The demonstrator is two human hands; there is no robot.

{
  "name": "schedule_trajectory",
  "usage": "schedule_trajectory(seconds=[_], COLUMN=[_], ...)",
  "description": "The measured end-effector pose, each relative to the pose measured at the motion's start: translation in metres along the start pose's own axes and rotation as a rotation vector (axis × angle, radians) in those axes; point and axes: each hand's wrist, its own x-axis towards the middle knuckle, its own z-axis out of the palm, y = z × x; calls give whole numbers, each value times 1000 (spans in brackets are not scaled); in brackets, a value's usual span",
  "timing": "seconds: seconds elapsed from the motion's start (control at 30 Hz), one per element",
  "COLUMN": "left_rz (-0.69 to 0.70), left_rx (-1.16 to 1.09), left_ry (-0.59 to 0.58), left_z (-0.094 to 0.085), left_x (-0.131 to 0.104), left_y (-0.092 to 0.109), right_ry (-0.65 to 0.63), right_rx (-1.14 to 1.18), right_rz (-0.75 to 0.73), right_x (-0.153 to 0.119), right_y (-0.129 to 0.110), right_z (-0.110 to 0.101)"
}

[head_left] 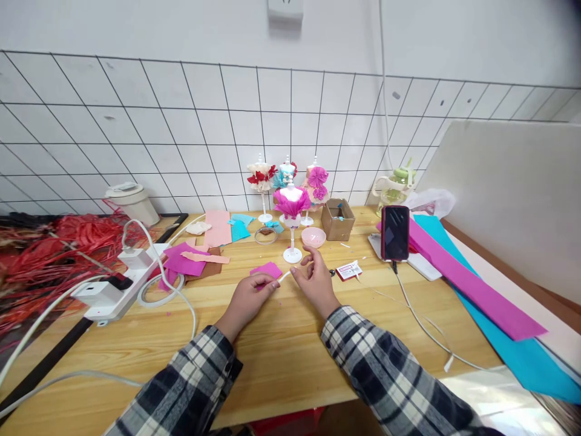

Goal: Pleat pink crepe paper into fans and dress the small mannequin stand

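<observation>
My left hand (247, 301) is closed, with thumb and forefinger pinching a thin white strip (284, 277). The strip's far end reaches close to the thumb of my right hand (316, 281), whose fingers are bent but apart; whether the thumb touches it is unclear. Just beyond my hands a small white dress form (292, 225) stands upright on a round base, wearing a magenta ruffled paper top. A magenta paper piece (267, 270) lies partly behind my left hand. To the right of my right hand are a small white-and-red packet (349, 270) and a small dark round object (332, 272).
Behind stand several decorated dress forms (262, 181), a pink bowl (313, 237) and a cardboard box (338, 221). Paper scraps (218, 229) and a power strip (127, 287) lie left. A phone (394, 233) with its cable and long paper sheets (476, 278) are right.
</observation>
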Motion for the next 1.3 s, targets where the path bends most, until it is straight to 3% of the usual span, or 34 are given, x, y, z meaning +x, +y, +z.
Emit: schedule_trajectory(seconds=[0.07,0.2,0.4,0.67,0.77,1.03,1.3], left_rz=[-57,-65,-15,35,78,191,150], left_rx=[-37,-126,-191,-151,-79,74,32], left_ry=[47,22,-57,-55,-24,43,52], left_z=[0,-1,-1,1,2,4,5], left_x=[1,1,0,0,-1,-3,-4], left_y=[-3,-6,-2,-6,-2,0,4], right_ry=[8,-171,-178,-231,-246,-224,-235], right_rx=[-131,-373,-464,-539,-518,-257,-134], right_rz=[-177,-419,-476,-520,-484,-223,-148], right_x=[-5,-15,-16,-14,-15,-18,-17], right_y=[-10,-23,-19,-19,-18,-18,-13], right_z=[-3,-5,-4,-8,-6,3,7])
